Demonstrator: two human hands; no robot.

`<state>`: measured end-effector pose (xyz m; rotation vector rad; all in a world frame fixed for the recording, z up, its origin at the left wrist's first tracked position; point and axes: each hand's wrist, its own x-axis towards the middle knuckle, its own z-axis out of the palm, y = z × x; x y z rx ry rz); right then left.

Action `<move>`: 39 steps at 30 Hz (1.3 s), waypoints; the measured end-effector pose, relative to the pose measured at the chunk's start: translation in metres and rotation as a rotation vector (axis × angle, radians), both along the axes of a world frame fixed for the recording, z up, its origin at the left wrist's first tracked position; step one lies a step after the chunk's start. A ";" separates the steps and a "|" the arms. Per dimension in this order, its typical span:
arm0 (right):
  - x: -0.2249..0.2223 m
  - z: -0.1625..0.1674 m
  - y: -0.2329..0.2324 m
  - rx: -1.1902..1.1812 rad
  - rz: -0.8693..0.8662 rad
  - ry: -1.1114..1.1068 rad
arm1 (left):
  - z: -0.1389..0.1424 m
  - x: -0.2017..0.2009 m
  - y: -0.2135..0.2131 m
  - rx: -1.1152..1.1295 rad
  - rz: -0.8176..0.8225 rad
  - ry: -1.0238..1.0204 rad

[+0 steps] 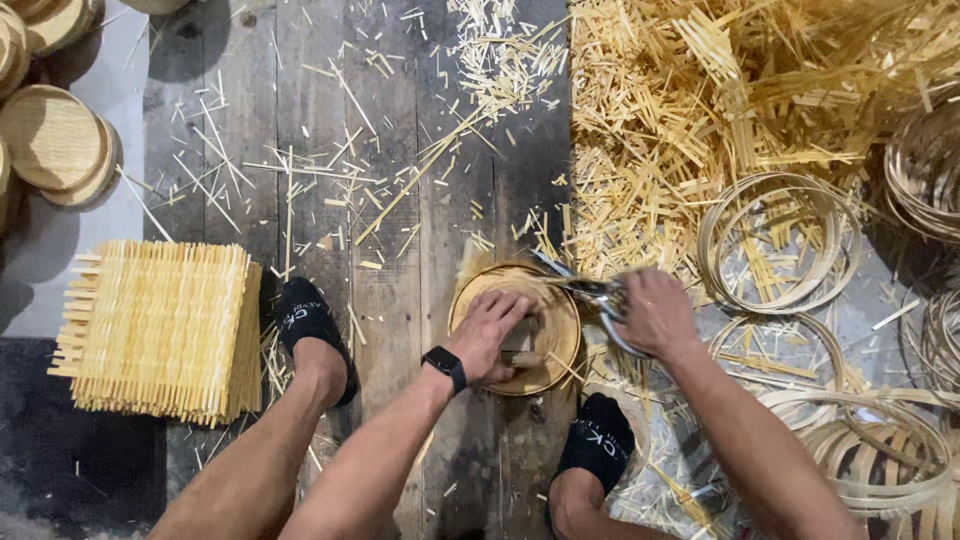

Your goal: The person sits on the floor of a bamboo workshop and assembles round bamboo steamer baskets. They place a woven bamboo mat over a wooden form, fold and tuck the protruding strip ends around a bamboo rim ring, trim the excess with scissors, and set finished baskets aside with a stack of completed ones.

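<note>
From the head view, you are pressing your left hand (492, 330) flat, fingers spread, on a round woven bamboo lid (515, 328) lying on the plank floor (390, 200) between your two black-socked feet. Your right hand (655, 312) is wrapping its grip tightly around metal shears (590, 292) whose blades are meeting the lid's upper right rim. A stack of woven bamboo mats (155, 328) is sitting to your left, with bamboo hoops (780, 240) and offcut strips (720, 90) to your right.
</note>
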<state>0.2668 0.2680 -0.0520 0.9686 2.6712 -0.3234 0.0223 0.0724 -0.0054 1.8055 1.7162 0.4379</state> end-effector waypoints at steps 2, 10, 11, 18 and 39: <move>-0.007 0.000 -0.002 -0.027 -0.008 0.002 | 0.002 -0.001 0.003 -0.016 -0.093 0.038; -0.002 -0.003 -0.009 0.049 -0.048 0.101 | 0.000 0.055 -0.004 -0.097 0.624 0.106; -0.002 -0.005 -0.011 0.104 -0.029 0.149 | -0.002 0.058 -0.006 -0.085 0.610 0.194; 0.003 -0.013 -0.006 0.001 -0.044 0.003 | -0.005 0.041 -0.012 -0.039 0.439 0.149; 0.015 -0.037 0.006 -0.152 -0.053 -0.140 | 0.001 0.009 0.003 -0.134 -0.072 0.199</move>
